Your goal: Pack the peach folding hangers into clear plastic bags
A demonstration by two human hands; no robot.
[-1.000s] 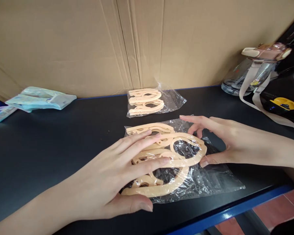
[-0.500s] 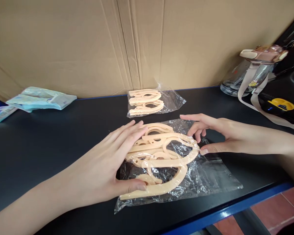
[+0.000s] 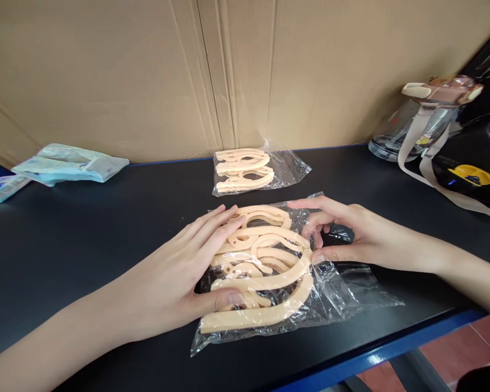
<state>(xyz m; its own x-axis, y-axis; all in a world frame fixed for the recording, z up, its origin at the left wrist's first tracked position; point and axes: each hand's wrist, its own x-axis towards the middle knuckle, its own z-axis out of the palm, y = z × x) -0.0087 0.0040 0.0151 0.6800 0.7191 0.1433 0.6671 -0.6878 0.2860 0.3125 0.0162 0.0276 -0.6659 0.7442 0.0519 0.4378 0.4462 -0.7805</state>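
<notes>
Several beige folding hangers (image 3: 265,280) lie in a clear plastic bag (image 3: 343,288) on the black table. Across the left end of the bag rests my left hand (image 3: 191,261), fingers stretched over the upper hangers and thumb apart on a lower one. My right hand (image 3: 343,234) is at the right side; its thumb and bent fingers touch the curved end of the middle hanger, with a gap between thumb and fingertips. The index finger reaches out over the bag. Under my left palm the hangers' left ends are partly hidden.
A smaller-looking clear bag of similar hangers (image 3: 245,171) lies behind, near the cardboard (image 3: 147,81). Light-blue packets (image 3: 71,163) sit at the back left. At the right stand a strapped clear bottle (image 3: 428,125) and a black object with a yellow part (image 3: 471,175). The blue table edge (image 3: 375,356) runs along the front right.
My right hand has moved left, and the middle hanger has slid left inside the bag toward my left hand. My left hand stays nearly in place.
</notes>
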